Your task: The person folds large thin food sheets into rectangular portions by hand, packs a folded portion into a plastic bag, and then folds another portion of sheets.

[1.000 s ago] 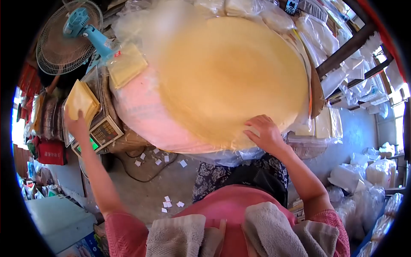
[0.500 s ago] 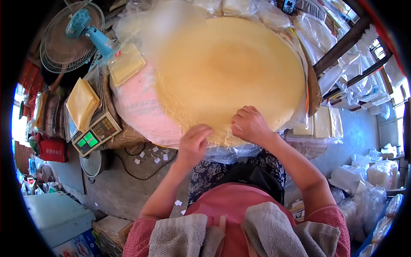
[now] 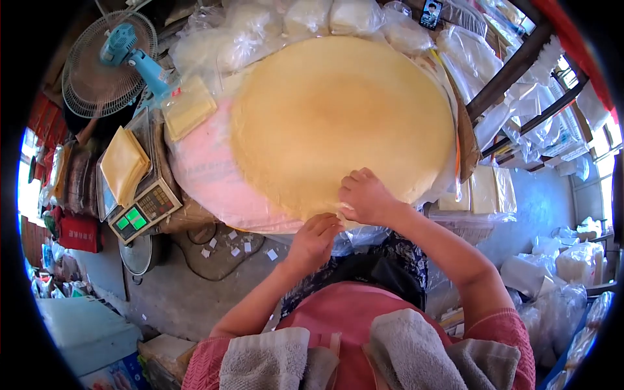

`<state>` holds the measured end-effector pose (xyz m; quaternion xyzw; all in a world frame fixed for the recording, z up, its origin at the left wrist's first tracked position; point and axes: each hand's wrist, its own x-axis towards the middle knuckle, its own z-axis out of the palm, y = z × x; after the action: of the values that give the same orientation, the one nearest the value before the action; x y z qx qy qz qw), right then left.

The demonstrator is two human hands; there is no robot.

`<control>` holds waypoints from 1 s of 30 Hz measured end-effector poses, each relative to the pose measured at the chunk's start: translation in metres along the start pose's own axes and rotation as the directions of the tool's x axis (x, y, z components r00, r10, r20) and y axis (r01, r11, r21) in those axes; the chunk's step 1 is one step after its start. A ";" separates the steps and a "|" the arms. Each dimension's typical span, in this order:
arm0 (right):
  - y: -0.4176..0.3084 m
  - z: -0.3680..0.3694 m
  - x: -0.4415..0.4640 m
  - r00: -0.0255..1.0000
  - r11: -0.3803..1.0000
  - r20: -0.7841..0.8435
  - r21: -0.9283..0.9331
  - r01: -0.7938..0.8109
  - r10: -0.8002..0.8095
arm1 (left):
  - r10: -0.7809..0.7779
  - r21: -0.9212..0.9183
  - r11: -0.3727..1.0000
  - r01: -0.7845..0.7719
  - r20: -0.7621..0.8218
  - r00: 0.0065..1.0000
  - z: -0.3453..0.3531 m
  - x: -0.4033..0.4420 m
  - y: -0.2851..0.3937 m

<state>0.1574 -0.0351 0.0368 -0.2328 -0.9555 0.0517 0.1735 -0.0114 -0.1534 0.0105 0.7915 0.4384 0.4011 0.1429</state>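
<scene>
A large round yellow sheet [image 3: 325, 136], thin and soft at its rim with a browner middle, lies across the table. It looks like the top of a stack of similar sheets. My left hand [image 3: 314, 244] is closed in a pinch at the near edge. My right hand [image 3: 369, 198] lies just to its right, fingers curled in on the same edge. A small pale bit of the edge shows between the two hands. The fingertips nearly meet, and what lies inside them is partly hidden.
Pink cloth [image 3: 205, 172] shows left of the sheet. A digital scale [image 3: 153, 207] bears folded yellow sheets [image 3: 123, 166]. Also nearby are a bagged yellow pack [image 3: 188, 107], a blue fan [image 3: 120, 42], plastic bags [image 3: 305, 16] behind, and packs [image 3: 484, 188] at right.
My left hand has moved right and slightly down, closing up to my right hand. My right hand has shifted a little left. The pale blur over the sheet's far left has gone.
</scene>
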 end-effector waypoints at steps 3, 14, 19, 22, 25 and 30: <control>0.003 0.003 0.003 0.995 1.000 0.095 -0.009 -0.028 0.029 | 0.009 0.099 0.995 -0.010 0.006 1.000 0.008 -0.005 -0.008; 0.015 -0.026 0.014 0.948 0.924 0.253 0.277 -0.264 0.195 | -0.050 0.057 0.997 0.049 0.010 0.999 0.009 0.006 -0.013; 0.010 0.008 0.004 0.991 0.997 0.111 0.013 -0.078 0.076 | -0.100 0.076 0.992 0.103 -0.052 0.994 0.009 0.015 -0.006; 0.015 -0.004 0.008 0.964 0.948 0.102 0.186 -0.259 0.244 | -0.078 0.121 0.989 0.090 -0.102 0.992 0.020 0.014 -0.017; 0.048 -0.008 0.014 0.770 0.613 0.165 0.514 -0.600 0.616 | -0.116 0.148 0.980 0.134 -0.126 0.985 0.025 0.009 -0.012; 0.066 -0.008 0.009 0.705 0.501 0.145 0.606 -0.618 0.694 | -0.131 0.137 0.980 0.147 -0.121 0.984 0.022 0.017 -0.019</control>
<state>0.1808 0.0278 0.0352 -0.5108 -0.7104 0.4072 0.2619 -0.0008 -0.1258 -0.0056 0.7435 0.5281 0.4009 0.0878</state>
